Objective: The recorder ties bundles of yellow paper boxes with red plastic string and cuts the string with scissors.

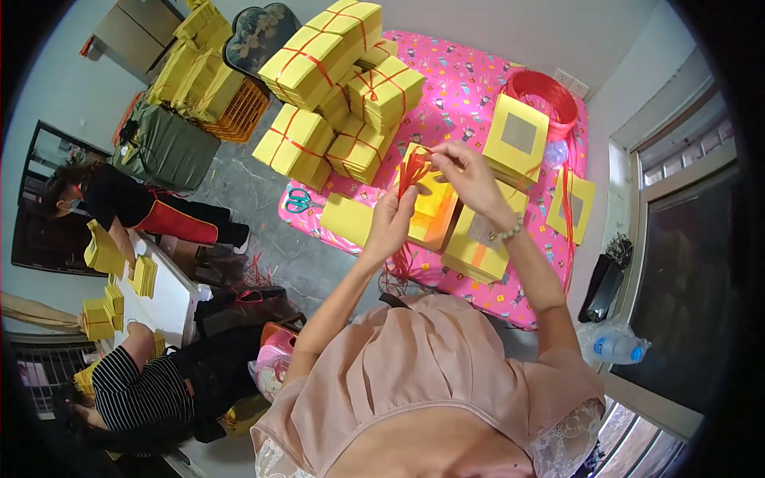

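My left hand (389, 221) is closed round a bunch of red plastic strips (413, 169); their loose ends hang below the hand. The fingertips of my right hand (472, 180) pinch at the top of the same bunch. Beneath my hands sits a yellow and orange packet of paper (437, 221), partly covered by them. Below my right wrist stands a stack of yellow paper (476, 253) with an orange mark. A flat yellow sheet (346, 220) lies to the left, beside teal-handled scissors (300, 201).
Tied yellow bundles (296, 143) are piled at the table's far left. On the pink patterned cover (446, 88), a red strip coil (550, 94) stands behind another yellow stack (502, 142). Two people work at a white table (169, 307) on the left. A bottle (617, 348) lies at right.
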{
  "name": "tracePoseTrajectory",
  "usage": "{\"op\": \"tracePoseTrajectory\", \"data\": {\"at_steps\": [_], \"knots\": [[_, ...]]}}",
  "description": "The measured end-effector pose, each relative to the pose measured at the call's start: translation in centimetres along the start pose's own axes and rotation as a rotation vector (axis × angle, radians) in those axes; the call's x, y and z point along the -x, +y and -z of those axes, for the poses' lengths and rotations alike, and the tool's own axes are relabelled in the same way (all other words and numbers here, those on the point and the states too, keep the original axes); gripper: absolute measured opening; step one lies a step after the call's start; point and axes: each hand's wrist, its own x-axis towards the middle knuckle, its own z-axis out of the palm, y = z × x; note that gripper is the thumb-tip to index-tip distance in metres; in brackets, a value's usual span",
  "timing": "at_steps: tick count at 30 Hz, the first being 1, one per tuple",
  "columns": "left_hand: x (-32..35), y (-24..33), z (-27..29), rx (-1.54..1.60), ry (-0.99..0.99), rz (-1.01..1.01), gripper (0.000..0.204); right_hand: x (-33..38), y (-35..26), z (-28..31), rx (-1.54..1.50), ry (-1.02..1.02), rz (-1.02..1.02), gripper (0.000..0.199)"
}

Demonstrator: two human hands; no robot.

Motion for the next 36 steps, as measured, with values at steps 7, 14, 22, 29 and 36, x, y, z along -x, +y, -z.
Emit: {"op": "tracePoseTrajectory", "data": {"at_steps": [7, 14, 22, 29, 36], "knots": [[-1.6, -1.8, -2.2, 0.091, 0.095, -0.066, 0.026, 0.0, 1.8, -4.4, -0.442, 0.248, 0.091, 0.017], [-1.9, 1.0, -3.1, 0.189, 0.312, -0.199, 0.02, 1.1, -1.4, -5.1, -0.641, 0.105, 0.11, 0.046], [-1.6, 9.3, 4.4, 0.979, 0.118, -0.161, 0.027, 5.4, 0.4, -2.0, -0.205, -0.731, -0.101, 0.036], [4.0, 3.0, 21.8, 1.362, 0.126, -0.257, 0.029, 7.1, -0.8, 6.2, 0.007, -0.858, -0.079, 0.03], [12.7, -12.5, 31.2, 1.429, 1.019, 0.046, 0.029, 6.2, -3.6, 7.5, 0.347, -0.88, -0.055, 0.036]]}}
